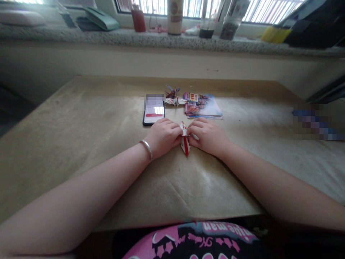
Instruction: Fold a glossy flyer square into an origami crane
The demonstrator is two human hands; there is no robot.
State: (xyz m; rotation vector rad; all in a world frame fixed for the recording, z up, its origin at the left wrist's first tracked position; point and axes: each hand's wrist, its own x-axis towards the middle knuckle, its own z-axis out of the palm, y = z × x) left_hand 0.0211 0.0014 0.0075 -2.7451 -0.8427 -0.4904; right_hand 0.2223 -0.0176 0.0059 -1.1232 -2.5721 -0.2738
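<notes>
Between my two hands is a small folded paper piece [185,145], white with a red stripe and pointed at its near end. My left hand [166,136], with a silver bangle on the wrist, pinches its left side. On its right side, the closed fingers of my right hand [207,136] grip it too. Just beyond my left hand lies a phone [154,110] with a lit screen. Folded paper figures, one white and red [175,101] and one darker [172,92], stand behind the hands. A stack of printed paper sheets [205,106] lies beyond my right hand.
The table [94,118] has a tan cover. A stone windowsill [129,37] behind it carries a red bottle [138,18], a tall pale container [175,16], jars and a green case [101,18]. A blurred bluish item [318,124] lies at the right.
</notes>
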